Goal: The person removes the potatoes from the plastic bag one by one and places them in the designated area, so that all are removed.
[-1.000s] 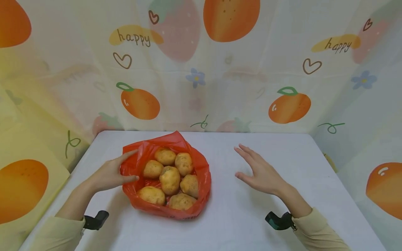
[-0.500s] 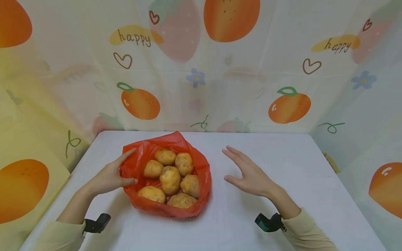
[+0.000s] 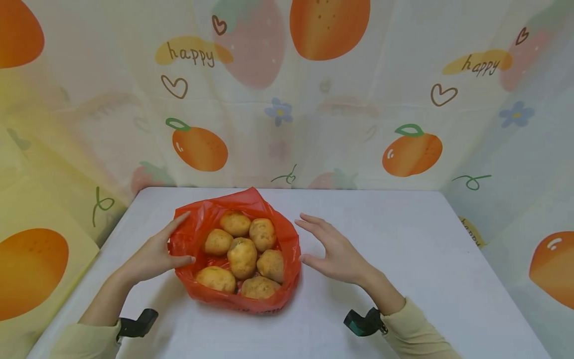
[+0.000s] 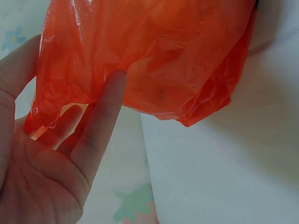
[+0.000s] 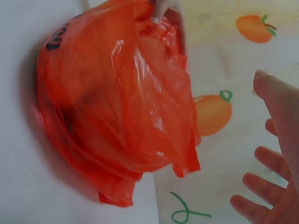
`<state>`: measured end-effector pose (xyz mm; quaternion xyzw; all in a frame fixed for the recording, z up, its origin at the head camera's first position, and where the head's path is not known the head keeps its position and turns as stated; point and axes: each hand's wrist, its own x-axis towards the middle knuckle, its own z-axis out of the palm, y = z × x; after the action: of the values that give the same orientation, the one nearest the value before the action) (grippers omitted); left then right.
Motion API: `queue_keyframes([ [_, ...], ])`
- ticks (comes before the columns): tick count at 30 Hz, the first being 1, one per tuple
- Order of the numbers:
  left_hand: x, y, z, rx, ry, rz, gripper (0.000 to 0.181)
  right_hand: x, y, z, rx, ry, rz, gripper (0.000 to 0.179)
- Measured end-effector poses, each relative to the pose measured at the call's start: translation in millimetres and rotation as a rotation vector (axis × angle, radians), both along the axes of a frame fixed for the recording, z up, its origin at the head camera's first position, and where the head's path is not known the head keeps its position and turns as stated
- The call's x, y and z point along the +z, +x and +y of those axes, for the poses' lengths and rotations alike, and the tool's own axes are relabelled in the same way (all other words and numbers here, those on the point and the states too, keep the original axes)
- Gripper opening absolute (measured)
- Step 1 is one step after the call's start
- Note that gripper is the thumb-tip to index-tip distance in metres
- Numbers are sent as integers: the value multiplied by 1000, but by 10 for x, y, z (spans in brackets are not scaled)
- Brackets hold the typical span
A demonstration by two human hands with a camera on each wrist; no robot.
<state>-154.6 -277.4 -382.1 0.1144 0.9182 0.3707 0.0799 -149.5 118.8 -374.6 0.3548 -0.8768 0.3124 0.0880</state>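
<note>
A red plastic bag [image 3: 293, 271] with its mouth spread wide stands on the table, and several potatoes [image 3: 242, 258] lie inside it. My left hand [image 3: 152, 254] is at the bag's left rim, thumb and index finger reaching over the edge. In the left wrist view the fingers [image 4: 103, 121] lie fairly straight along the red plastic, some showing through it. On the other side, my right hand [image 3: 336, 252] has its fingers spread toward the right rim, fingertips close to it. In the right wrist view this hand holds nothing and a gap separates it from the bag.
The white table [image 3: 394, 234] extends on both sides of the bag. A fruit-printed cloth [image 3: 314, 124] hangs behind and at the sides. Each wrist carries a small black camera [image 3: 363, 321], below the hand.
My right hand has moved left across the table, from well apart to right by the bag's rim. The left hand has shifted slightly at the left rim; the bag stays put.
</note>
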Motion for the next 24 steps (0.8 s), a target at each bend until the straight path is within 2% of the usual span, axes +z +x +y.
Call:
queue_keyframes([
  [8,7,9,-4,-13,31,6,94,-40,-7,-219,85,-86,54,57],
  [15,14,16,-5,-21,56,-9,94,-111,-8,-399,140,-129,65,57],
  [24,-20,22,-32,-16,43,4,94,-209,-18,-589,242,-167,57,49],
])
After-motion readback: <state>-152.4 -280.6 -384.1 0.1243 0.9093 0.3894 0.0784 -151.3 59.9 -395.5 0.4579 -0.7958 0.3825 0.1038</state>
